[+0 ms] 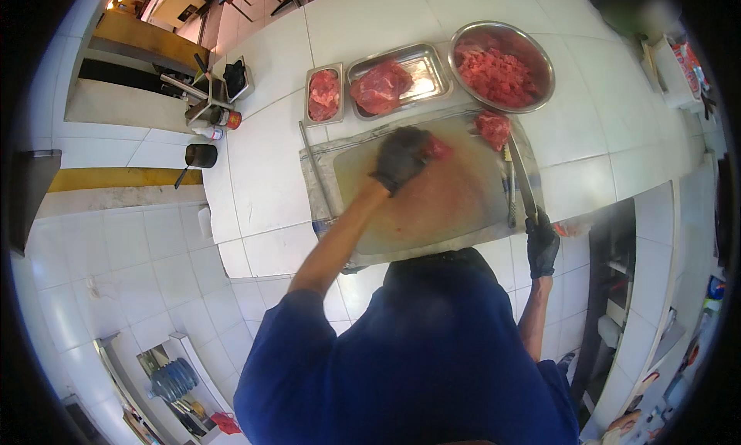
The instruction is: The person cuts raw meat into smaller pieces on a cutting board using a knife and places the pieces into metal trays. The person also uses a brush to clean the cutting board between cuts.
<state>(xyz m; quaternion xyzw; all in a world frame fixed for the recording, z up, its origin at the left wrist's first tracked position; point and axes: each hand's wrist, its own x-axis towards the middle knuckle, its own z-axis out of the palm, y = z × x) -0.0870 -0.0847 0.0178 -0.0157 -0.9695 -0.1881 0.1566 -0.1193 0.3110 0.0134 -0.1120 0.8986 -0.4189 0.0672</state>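
My left hand (402,158), in a black glove, is over the cutting board (417,236) with its fingers around a piece of red raw meat (438,148); the grip is partly blurred. Beyond the board's right edge, my gloved right hand (542,245) holds a long knife (523,176) by its handle, the blade pointing away from me. Close to the blade's tip lies a chunk of raw meat (493,129). The wet, red-stained board rests on a cloth (324,155). A slim tool (511,193) lies alongside the knife, and a thin metal rod (315,170) lies along the left side.
Behind the board stand a small steel pan of meat (324,95), a steel tray (428,71) bearing a large meat piece (382,87), and a steel bowl (549,68) of cut meat (498,71). A small dark pot (201,155) and a can (233,119) are at left.
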